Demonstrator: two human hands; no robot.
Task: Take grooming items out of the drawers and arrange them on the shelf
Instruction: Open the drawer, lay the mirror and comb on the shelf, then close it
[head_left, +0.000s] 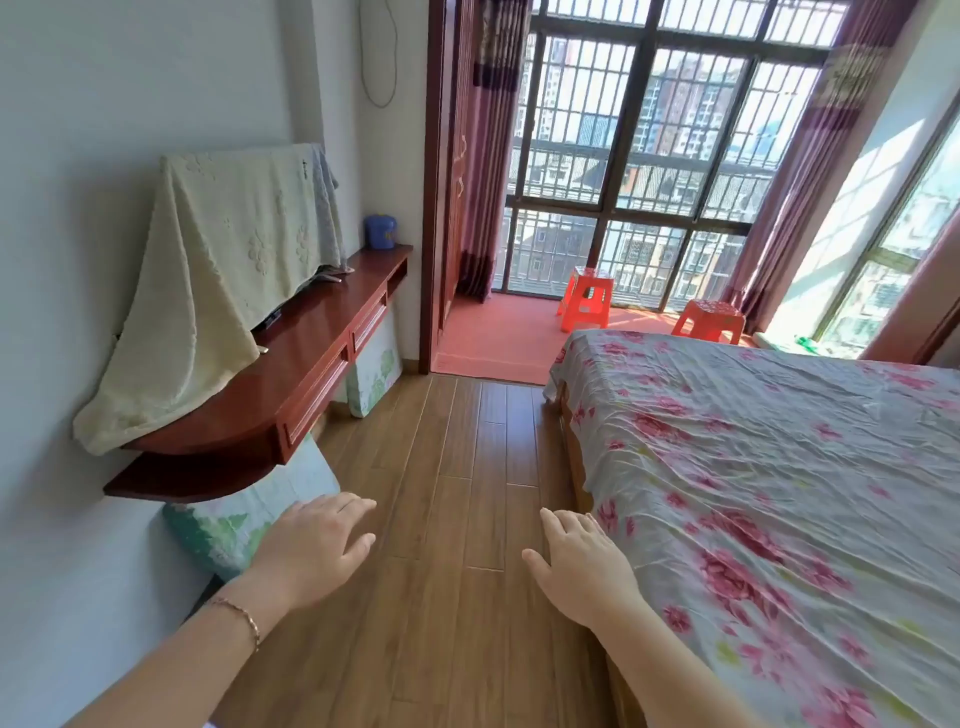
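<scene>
A red-brown wooden wall shelf (291, 358) runs along the left wall, with closed drawers (317, 387) in its front face. A cream cloth (223, 270) drapes a screen standing on it, and a small blue jar (381, 232) sits at its far end. My left hand (317, 545) and my right hand (582, 561) are stretched out over the wooden floor, fingers straight and holding nothing, well short of the drawers. No grooming items are visible.
A bed (753, 467) with a pink floral sheet fills the right side. Green-patterned cushions (244, 519) lean under the shelf. Two orange plastic stools (587, 296) stand by the barred window. A strip of wooden floor (447, 467) runs between shelf and bed.
</scene>
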